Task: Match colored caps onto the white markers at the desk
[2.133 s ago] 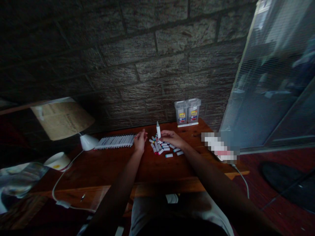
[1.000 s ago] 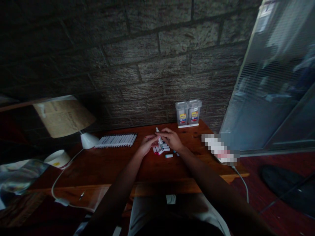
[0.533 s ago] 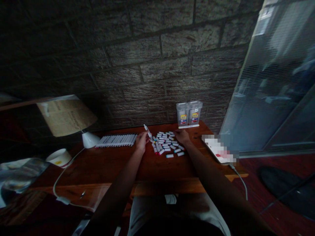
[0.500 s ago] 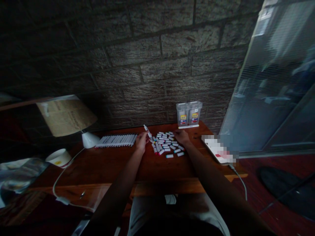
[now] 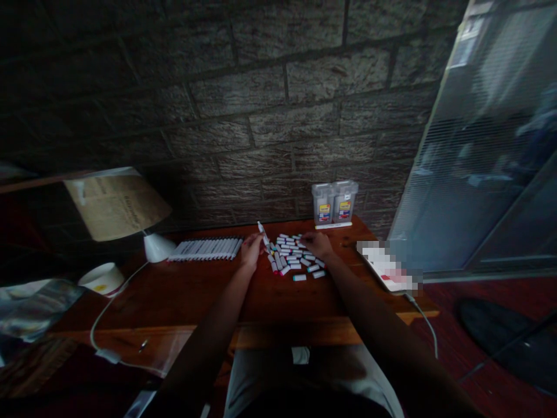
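Observation:
My left hand [image 5: 251, 250] is closed around a white marker [image 5: 263, 232], which stands tilted with its upper end leaning toward the wall. Just right of it, a loose pile of white marker caps [image 5: 292, 255] with coloured ends lies on the wooden table [image 5: 278, 299]. My right hand [image 5: 318, 244] reaches over the far right part of this pile, its fingers bent and drawn together at the caps. Whatever is between those fingertips is too small and dark to make out. Left of my left hand, a row of white markers [image 5: 206, 249] lies side by side.
Two clear plastic cases [image 5: 334, 203] stand against the stone wall at the back. A lamp [image 5: 119, 206] and a white bowl-like container [image 5: 103, 278] are on the left, with a cable nearby. A partly blurred white device [image 5: 385, 268] with a cord lies on the right.
My right hand has shifted slightly left over the caps, covering some at the back right. The marker in my left hand has tipped a little more upright.

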Available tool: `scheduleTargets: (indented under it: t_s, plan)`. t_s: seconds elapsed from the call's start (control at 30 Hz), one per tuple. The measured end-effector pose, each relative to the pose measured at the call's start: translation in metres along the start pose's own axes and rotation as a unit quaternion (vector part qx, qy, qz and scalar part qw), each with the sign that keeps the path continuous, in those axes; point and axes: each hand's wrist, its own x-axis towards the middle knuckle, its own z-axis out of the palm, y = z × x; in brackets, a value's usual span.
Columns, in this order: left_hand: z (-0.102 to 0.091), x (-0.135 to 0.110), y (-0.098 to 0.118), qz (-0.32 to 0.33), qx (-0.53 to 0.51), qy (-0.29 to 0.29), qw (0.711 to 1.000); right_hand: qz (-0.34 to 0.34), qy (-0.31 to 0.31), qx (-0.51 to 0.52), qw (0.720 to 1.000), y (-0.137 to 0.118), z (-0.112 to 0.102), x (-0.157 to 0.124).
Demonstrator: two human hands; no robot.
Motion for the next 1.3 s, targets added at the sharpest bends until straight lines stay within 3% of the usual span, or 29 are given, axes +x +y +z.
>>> scheduleTargets:
  t_s: [0.3,0.5,0.93,1.3]
  plan:
    - [0.0021,-0.0026,0.0034,-0.017,0.000,0.026,1.000,0.003,0.013,-0.001,1.000,-0.0094,0.0014,-0.0039]
    - [0.0007,-0.0020,0.0025,-0.013,0.016,0.023,1.000,-0.006,-0.021,-0.018,1.000,-0.0087,0.0007,-0.0042]
    - [-0.0002,-0.0017,-0.0011,0.017,0.018,-0.049,0.998,-0.003,-0.024,0.003,1.000,-0.0067,0.0006,-0.0023]
    - [-0.0010,0.0000,-0.0021,-0.007,0.024,-0.002,1.000,0.015,0.015,0.046,0.999,-0.0112,-0.0006,-0.0036]
